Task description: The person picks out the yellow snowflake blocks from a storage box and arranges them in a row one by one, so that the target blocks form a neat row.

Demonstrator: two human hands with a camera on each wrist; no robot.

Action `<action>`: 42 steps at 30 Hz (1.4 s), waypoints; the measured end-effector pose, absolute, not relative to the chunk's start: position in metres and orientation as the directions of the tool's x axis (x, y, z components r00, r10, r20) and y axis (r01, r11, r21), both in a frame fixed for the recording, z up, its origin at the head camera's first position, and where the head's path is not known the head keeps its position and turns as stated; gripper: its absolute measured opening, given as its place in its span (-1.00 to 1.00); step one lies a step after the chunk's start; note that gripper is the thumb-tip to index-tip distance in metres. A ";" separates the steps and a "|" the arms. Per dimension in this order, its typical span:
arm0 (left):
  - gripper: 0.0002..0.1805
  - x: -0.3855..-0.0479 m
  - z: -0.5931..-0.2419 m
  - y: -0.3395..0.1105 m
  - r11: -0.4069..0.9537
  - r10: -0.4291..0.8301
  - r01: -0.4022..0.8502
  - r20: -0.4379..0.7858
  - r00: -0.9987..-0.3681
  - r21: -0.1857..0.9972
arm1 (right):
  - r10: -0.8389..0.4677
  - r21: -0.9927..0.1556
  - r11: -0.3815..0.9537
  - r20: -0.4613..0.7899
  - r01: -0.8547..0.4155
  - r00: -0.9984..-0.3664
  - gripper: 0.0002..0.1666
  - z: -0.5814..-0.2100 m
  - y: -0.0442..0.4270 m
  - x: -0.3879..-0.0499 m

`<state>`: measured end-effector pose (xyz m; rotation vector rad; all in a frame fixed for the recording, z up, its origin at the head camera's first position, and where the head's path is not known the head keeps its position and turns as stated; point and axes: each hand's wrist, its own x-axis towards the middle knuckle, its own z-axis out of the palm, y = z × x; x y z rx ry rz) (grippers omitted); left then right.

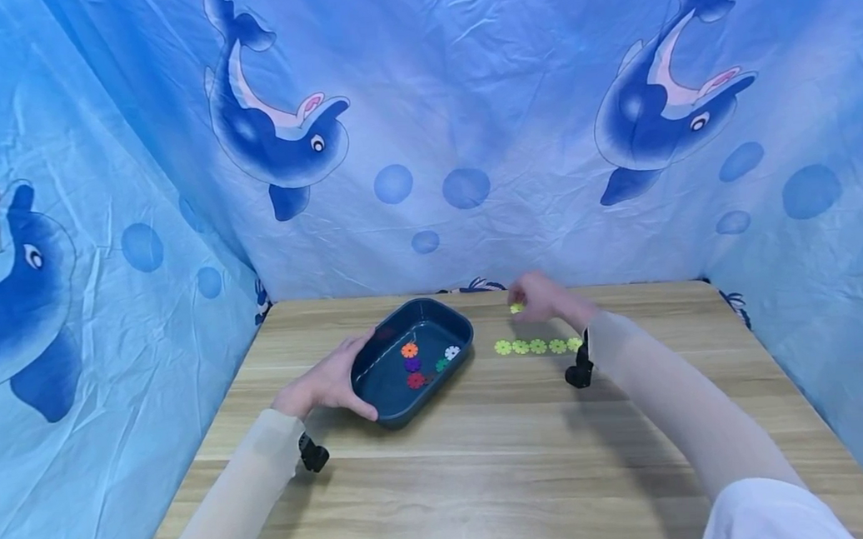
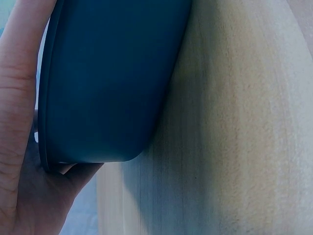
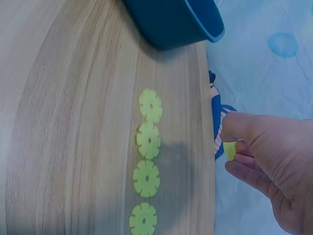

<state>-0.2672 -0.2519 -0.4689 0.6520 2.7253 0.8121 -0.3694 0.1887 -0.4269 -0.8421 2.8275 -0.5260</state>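
A dark blue rectangular basin (image 1: 381,411) sits on the table, tilted slightly toward the left hand. My left hand (image 1: 330,381) grips its left end, with the thumb (image 2: 17,98) along the rim and the other fingers on the far side. Inside lie several notched plastic discs: orange (image 1: 410,350), purple (image 1: 412,365), red (image 1: 416,381), green (image 1: 441,365) and white (image 1: 452,352). Between thumb and fingers, my right hand (image 1: 542,297) pinches a yellow-green notched disc (image 3: 230,150) above the table's back. Several more yellow-green discs (image 1: 538,346) form a row below that hand.
The wood-grain table (image 1: 476,483) ends at a blue dolphin-print curtain (image 1: 421,120), which hangs behind it and along both sides. A small black camera (image 1: 578,374) is strapped at the right wrist, and another (image 1: 313,455) at the left.
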 end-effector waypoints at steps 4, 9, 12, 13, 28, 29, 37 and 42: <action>0.68 -0.268 -0.469 -0.252 0.751 0.473 0.353 -0.081 -0.877 0.558 | -0.544 -0.357 0.792 -0.045 -0.495 -0.838 -0.58 -0.428 0.196 -0.370; 0.68 -0.268 -0.469 -0.253 0.748 0.476 0.356 -0.081 -0.876 0.560 | -0.547 -0.357 0.792 -0.057 -0.495 -0.835 -0.60 -0.431 0.206 -0.370; 0.68 -0.268 -0.469 -0.253 0.747 0.477 0.355 -0.081 -0.875 0.563 | -0.542 -0.357 0.796 -0.064 -0.488 -0.838 -0.62 -0.431 0.212 -0.369; 0.68 -0.268 -0.469 -0.253 0.747 0.478 0.355 -0.082 -0.875 0.562 | -0.536 -0.358 0.800 -0.067 -0.481 -0.842 -0.62 -0.431 0.214 -0.369; 0.68 -0.269 -0.471 -0.253 0.753 0.474 0.352 -0.087 -0.876 0.555 | -0.500 -0.404 0.802 -0.049 -0.441 -0.865 -0.63 -0.439 0.241 -0.363; 0.68 -0.269 -0.471 -0.253 0.755 0.474 0.352 -0.089 -0.876 0.554 | -0.497 -0.407 0.803 -0.051 -0.436 -0.867 -0.64 -0.439 0.243 -0.363; 0.68 -0.269 -0.471 -0.252 0.759 0.471 0.341 -0.105 -0.876 0.555 | -0.459 -0.415 0.821 -0.076 -0.391 -0.885 -0.64 -0.441 0.260 -0.359; 0.68 -0.269 -0.472 -0.253 0.758 0.472 0.342 -0.105 -0.875 0.556 | -0.450 -0.410 0.827 -0.072 -0.385 -0.890 -0.67 -0.443 0.272 -0.354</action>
